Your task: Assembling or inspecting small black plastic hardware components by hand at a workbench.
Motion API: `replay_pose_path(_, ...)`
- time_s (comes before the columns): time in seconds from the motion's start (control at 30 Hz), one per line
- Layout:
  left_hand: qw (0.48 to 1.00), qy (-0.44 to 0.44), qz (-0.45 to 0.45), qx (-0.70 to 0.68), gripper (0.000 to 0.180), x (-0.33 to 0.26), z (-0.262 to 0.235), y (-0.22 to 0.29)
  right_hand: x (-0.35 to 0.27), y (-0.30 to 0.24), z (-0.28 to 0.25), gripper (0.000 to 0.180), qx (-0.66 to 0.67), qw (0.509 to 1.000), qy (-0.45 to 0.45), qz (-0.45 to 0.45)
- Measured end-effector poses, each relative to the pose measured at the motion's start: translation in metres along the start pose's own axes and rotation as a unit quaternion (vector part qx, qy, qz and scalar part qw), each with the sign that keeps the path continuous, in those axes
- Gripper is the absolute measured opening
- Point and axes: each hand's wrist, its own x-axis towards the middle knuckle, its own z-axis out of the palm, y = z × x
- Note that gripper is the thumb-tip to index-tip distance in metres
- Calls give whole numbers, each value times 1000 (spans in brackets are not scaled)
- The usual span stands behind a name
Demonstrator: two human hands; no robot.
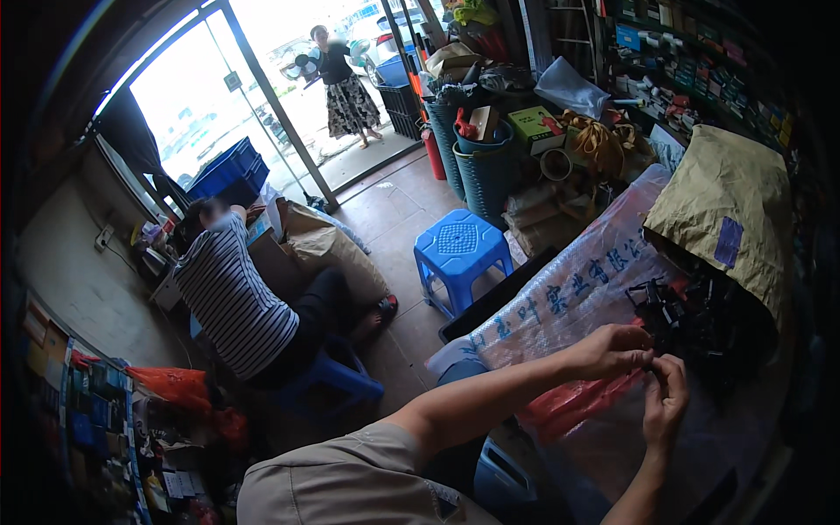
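Observation:
My left hand [612, 350] and my right hand [667, 401] meet at fingertip height, both closed in a pinch. Between them is something small and dark that I cannot make out. Just beyond the fingers lies a heap of small black parts [691, 311], too dark to name singly. Beneath my hands, a red plastic bag [569, 407] rests on a whitish woven plastic sheet [525, 324] with blue printing. Over the far side of the heap stands a bulky brown paper sack [726, 206] with a purple patch.
A blue plastic stool [459, 254] stands on the tiled floor ahead. To the left, a person in a striped shirt [236, 297] sits beside a large sack [337, 254]. Stacked teal baskets [481, 175] stand at the back. Another person [346, 87] is outside the doorway.

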Motion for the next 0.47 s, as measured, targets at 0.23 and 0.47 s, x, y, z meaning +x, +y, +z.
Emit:
replay_pose_path(0.23,993,96,46,-41,53,2,10,4,-5,16,-19,17,87,990,70,86)
replay_pose_path(0.47,964,63,163,199,37,3,27,-10,-5,27,-18,19,106,992,30,65)
